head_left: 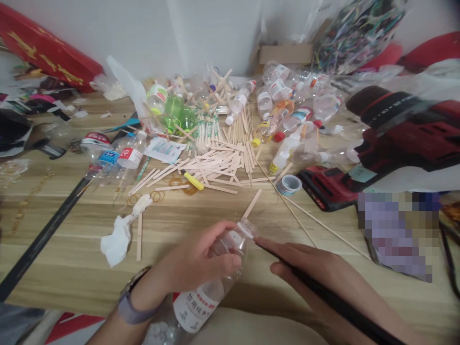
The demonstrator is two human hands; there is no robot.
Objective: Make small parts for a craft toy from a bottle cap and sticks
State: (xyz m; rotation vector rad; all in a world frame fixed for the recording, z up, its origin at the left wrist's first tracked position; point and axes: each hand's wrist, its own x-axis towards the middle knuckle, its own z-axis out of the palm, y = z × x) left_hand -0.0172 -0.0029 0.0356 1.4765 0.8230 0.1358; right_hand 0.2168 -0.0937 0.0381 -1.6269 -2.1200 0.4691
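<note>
Bottle [197, 306], clear with a red and white label, lay tilted at the near edge of the table [82, 211], its neck pointing far and slightly right. The left hand [196, 266] was clamped around its upper part, thumb on the near side and fingers across the shoulder; a watch [134, 297] sat on that wrist. The right hand [316, 273] was closed on a black rod [323, 290], whose tip met the neck or stood just beside it (contact could not be told from this view).

A wooden stick [252, 203] projected beyond the neck; its near end was hidden. Left of the left hand lay a crumpled tissue [117, 239] with another stick [139, 237] beside it. Farther out, a yellow-handled tool [194, 180] rested at the near side of a loose stick pile [215, 165], near some rubber bands [179, 184]. Right of the pile were a small round tub [289, 184] and a white squeeze bottle [285, 151]; two long skewers [327, 227] slanted toward the near right.

At right stood a red and black drill [406, 134]. Labelled bottles [129, 152] lay left of a white packet [165, 149], green bottles [174, 111] beyond it, and more empties [280, 91] at far right, before a cardboard box [285, 53].
</note>
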